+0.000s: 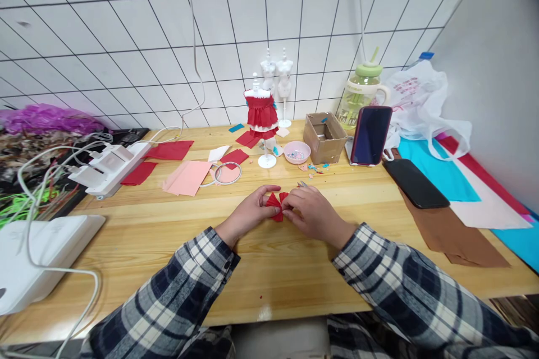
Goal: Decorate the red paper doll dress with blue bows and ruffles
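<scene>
Both my hands meet over the middle of the wooden table [295, 269]. My left hand [248, 214] and my right hand [309, 212] pinch a small pleated piece of red paper [275, 203] between their fingertips, just above the tabletop. A thin metal tool [302, 184], perhaps scissors or tweezers, pokes out behind my right hand. Farther back stands a small white mannequin [261, 118] dressed in a red paper dress, with two bare mannequins [277, 76] behind it.
Red and pink paper sheets [187, 176] lie at left near a white power strip [107, 165]. A pink bowl [297, 152], a cardboard box [324, 137], an upright phone [370, 134], a flat phone [415, 182], coloured sheets [458, 202] and a white device [37, 258] surround the hands.
</scene>
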`<state>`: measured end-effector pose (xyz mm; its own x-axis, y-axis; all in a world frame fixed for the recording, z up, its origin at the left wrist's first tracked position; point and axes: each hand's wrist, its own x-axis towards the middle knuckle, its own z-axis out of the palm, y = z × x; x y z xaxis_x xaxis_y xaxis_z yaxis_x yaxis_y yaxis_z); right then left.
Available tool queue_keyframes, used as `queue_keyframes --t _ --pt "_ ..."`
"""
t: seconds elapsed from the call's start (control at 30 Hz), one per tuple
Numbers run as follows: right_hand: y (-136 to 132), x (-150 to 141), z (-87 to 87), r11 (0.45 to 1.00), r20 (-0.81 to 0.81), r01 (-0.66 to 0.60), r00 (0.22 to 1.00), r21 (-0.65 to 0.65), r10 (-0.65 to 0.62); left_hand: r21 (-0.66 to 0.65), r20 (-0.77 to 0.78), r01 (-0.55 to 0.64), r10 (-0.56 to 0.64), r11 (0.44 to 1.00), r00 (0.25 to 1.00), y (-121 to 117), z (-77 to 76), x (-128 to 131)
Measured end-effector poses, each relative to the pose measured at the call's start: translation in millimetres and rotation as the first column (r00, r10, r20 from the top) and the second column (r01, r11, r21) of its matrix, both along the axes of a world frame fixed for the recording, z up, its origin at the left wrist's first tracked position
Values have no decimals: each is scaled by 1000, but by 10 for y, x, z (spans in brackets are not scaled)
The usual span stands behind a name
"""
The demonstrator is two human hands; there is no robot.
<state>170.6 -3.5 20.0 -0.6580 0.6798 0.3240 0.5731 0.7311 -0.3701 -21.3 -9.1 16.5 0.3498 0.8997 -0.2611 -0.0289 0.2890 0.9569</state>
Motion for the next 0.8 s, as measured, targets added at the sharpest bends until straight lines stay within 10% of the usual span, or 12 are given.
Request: queue_keyframes --t 0.8 --pt "46 18 -55 996 -166 9 986 -94 -25 -13 41 -39 39 999 998 0 23 4"
